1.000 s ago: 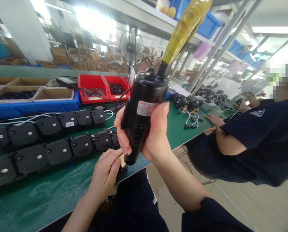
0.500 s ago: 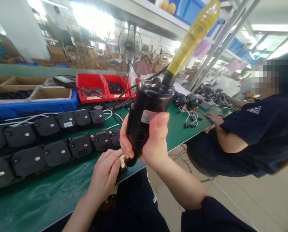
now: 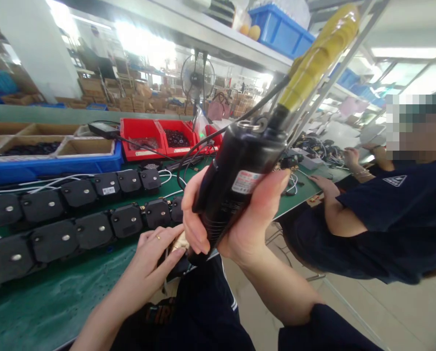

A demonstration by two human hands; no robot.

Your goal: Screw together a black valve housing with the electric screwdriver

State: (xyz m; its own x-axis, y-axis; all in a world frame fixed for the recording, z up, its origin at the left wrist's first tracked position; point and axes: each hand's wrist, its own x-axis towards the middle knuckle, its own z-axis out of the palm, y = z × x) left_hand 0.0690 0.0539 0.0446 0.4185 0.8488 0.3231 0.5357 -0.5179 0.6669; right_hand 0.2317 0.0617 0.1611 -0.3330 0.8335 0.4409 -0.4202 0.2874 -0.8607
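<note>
Right hand (image 3: pixel 236 219) grips tilted screwdriver (image 3: pixel 239 180) upright.

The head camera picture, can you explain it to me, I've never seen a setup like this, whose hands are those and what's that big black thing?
The camera sits on a worker's head, looking down at that person's own two bare hands. The right hand grips a black electric screwdriver, tilted, with a yellow-wrapped cable rising from its top. The left hand steadies a small part at the tool's tip, mostly hidden, at the edge of a green workbench. On the bench lie rows of black modules, with red bins and a blue tray behind them. The person in dark blue on the right is a co-worker at the same bench.
</note>
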